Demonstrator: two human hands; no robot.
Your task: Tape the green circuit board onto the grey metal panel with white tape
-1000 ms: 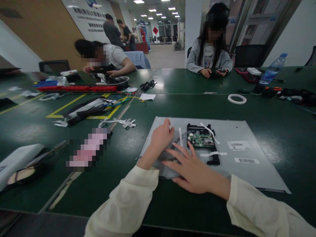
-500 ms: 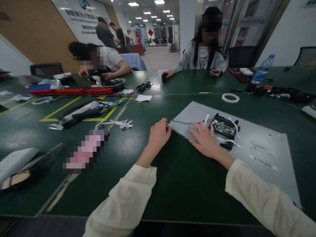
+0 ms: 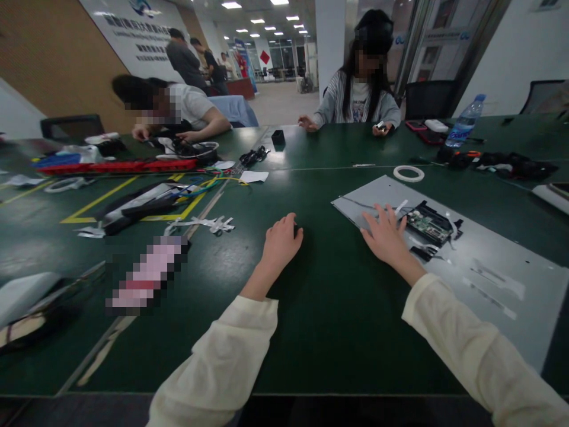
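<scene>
The right hand [image 3: 386, 237] lies open and flat, fingers spread, on the near left corner of a grey metal panel [image 3: 482, 252] that rests at an angle on the green tabletop [image 3: 329, 308]. Its fingertips are just beside a small green circuit board [image 3: 425, 222] set in a black frame on the panel, with white tape strips [image 3: 401, 207] stuck around it and a thin cable [image 3: 355, 203] running toward the panel's corner. The left hand [image 3: 280, 242] rests on the bare tabletop, well apart from the panel, its fingers curled under; whether they pinch anything cannot be told. A tape roll [image 3: 408, 173] lies beyond the panel.
</scene>
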